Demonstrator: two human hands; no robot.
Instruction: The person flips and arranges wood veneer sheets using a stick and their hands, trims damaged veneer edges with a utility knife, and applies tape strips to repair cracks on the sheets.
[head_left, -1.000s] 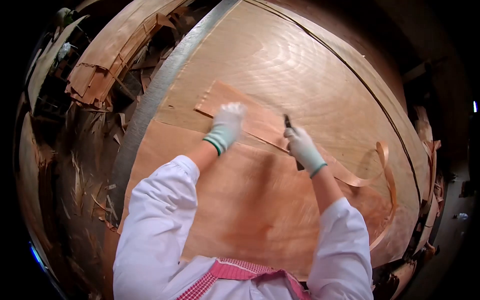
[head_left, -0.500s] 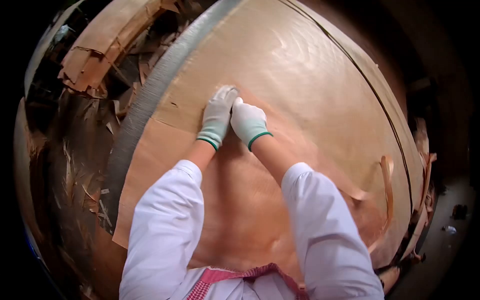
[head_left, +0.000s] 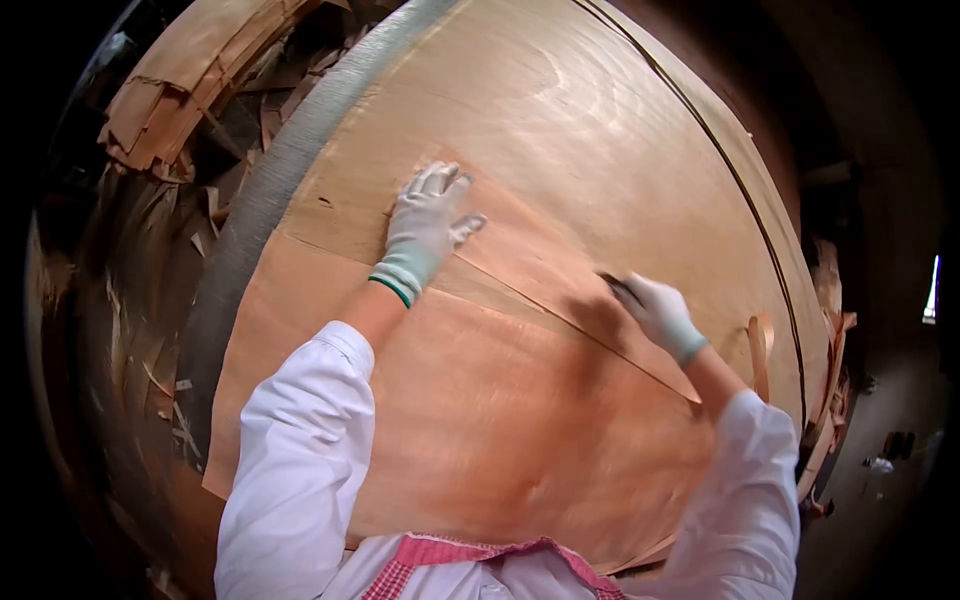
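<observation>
My left hand (head_left: 425, 225), in a white glove, lies flat with fingers apart on the upper end of a loose, tapering piece of wood veneer (head_left: 535, 262). Towards the right, my gloved right hand (head_left: 660, 315) is closed on a small dark tool (head_left: 622, 290), mostly hidden by the fingers. It is held just over the veneer piece's far edge, casting a shadow on it. A larger reddish veneer sheet (head_left: 470, 400) lies nearer my body. Between it and the tapering piece shows a narrow wedge of the paler sheet (head_left: 500, 95) underneath.
A dark cord (head_left: 725, 160) crosses the pale sheet's right side. A curled veneer strip (head_left: 761, 350) stands near the right edge. A grey band (head_left: 300, 130) runs along the left edge, and broken veneer scraps (head_left: 160, 110) are heaped beyond it.
My hands were together at the tapering piece's upper end. The right has moved right and towards me with the dark tool; the left has flattened and spread. The tapering piece now shows apart from the larger sheet.
</observation>
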